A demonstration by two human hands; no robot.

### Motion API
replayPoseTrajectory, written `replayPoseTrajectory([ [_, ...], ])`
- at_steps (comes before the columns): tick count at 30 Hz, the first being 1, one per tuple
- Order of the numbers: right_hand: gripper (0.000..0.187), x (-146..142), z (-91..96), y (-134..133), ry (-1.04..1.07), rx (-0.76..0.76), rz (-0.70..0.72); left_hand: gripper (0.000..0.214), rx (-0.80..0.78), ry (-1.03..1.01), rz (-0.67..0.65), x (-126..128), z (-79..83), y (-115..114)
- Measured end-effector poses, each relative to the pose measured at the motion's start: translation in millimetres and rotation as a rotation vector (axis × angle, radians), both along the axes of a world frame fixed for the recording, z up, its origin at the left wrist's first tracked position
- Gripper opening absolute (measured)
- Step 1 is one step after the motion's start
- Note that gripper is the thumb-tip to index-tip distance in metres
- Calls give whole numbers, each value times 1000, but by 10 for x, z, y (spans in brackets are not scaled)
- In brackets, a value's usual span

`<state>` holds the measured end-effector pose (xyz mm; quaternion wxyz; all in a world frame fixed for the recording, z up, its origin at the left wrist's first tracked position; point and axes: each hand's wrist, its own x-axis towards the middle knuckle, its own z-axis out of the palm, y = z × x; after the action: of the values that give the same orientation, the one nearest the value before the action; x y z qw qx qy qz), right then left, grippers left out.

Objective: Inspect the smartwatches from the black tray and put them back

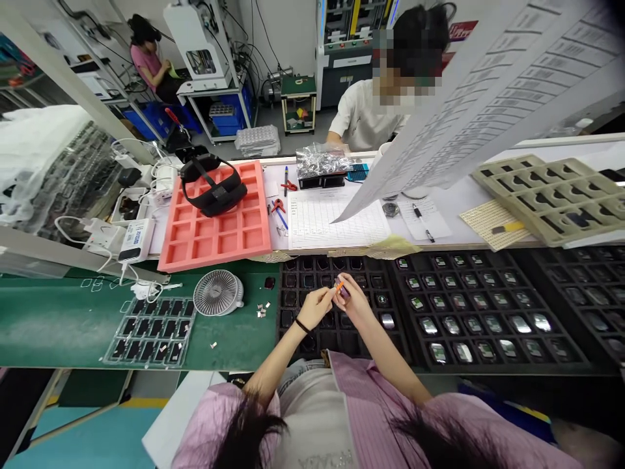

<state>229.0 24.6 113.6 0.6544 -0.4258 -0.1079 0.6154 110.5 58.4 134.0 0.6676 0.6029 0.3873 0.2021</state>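
Orange stick [338, 285] sits up high over the black tray, right between the person's two hands. The left hand [315, 308] is almost shut, and its finger and thumb pinch the thin stick. A black band [301, 326] goes around that wrist. The right hand [354, 301] is curled and has a small thing [344, 292] in its fingers, but that thing is too small to see well. The two hands are very close. Under them is a black tray [336, 267] full of square holes. Next to it, a bigger black tray [488, 306] holds round, shiny metal bits [520, 324] in rows. On the left, a smooth green mat [63, 319] lies on the bench [459, 195], with a little round white fan [217, 293] on it. A clear tray [151, 332] with black squares sits there too. Past that is a soft pink foam tray [215, 225] with square holes, and a black strap thing [212, 187] lies on it. A paper with a grid [336, 223] lies flat nearby. Across the bench sits a person in a white shirt [366, 117].
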Motion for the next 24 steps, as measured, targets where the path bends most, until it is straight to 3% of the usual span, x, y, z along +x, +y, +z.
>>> replayPoseTrajectory([
  [7, 37, -43, 162, 5, 138, 69, -27, 53, 71, 66, 5, -86, 87, -81],
  [13, 32, -27, 214, -48, 38, 75, -59, 50, 158, 62, 5, -112, 138, -107],
  [16, 29, -43, 229, -61, 72, 75, -21, 50, 127, 45, -29, -133, 171, -81],
  [20, 29, -88, 241, -35, 304, 114, 95, 54, 64, -22, -39, -128, 180, -64],
  [24, 32, -109, 187, -1, 335, 108, 82, 56, 40, -48, -1, -117, 129, -74],
])
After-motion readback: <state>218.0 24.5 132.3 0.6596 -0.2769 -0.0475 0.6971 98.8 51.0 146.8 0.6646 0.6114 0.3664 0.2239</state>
